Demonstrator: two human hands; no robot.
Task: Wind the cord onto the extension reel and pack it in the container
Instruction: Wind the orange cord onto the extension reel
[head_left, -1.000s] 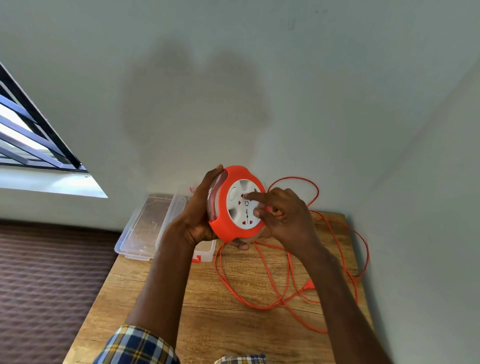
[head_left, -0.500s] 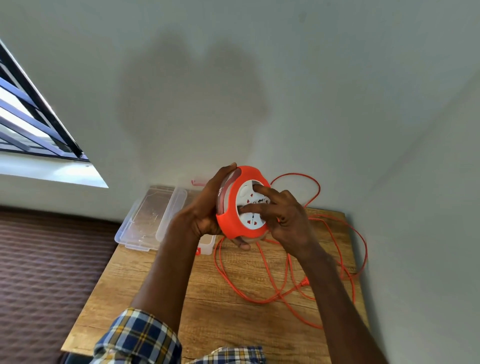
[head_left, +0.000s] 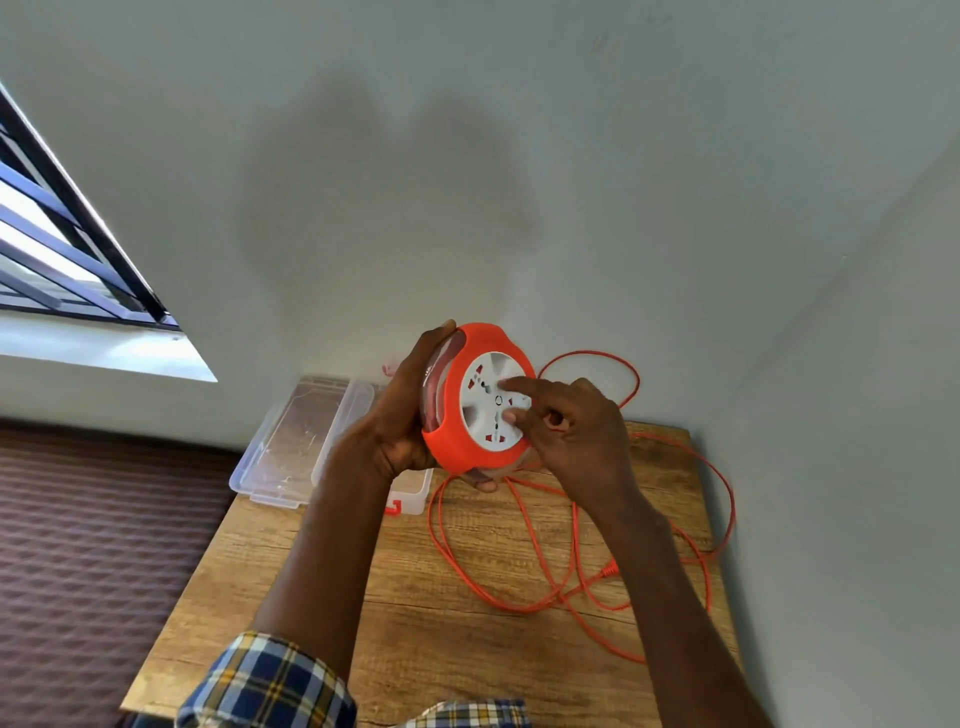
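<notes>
An orange extension reel (head_left: 457, 410) with a white socket face is held up above the wooden table (head_left: 415, 597). My left hand (head_left: 400, 415) grips its clear back from the left. My right hand (head_left: 571, 431) rests fingertips on the white face, the index finger stretched across it. The orange cord (head_left: 524, 551) hangs from the reel's underside and lies in loose loops over the right half of the table, with its plug (head_left: 609, 569) near my right forearm. A clear plastic container (head_left: 410, 493) with a red latch stands at the table's back left, mostly hidden behind my left hand.
The container's clear lid (head_left: 296, 441) lies next to it, overhanging the table's back-left corner. Walls close in at the back and right. A window is at the upper left, and brown patterned floor lies left of the table.
My right hand's fingers have shifted around the white face, the index finger now pointing left across it. The cord loops on the table have shifted a little.
</notes>
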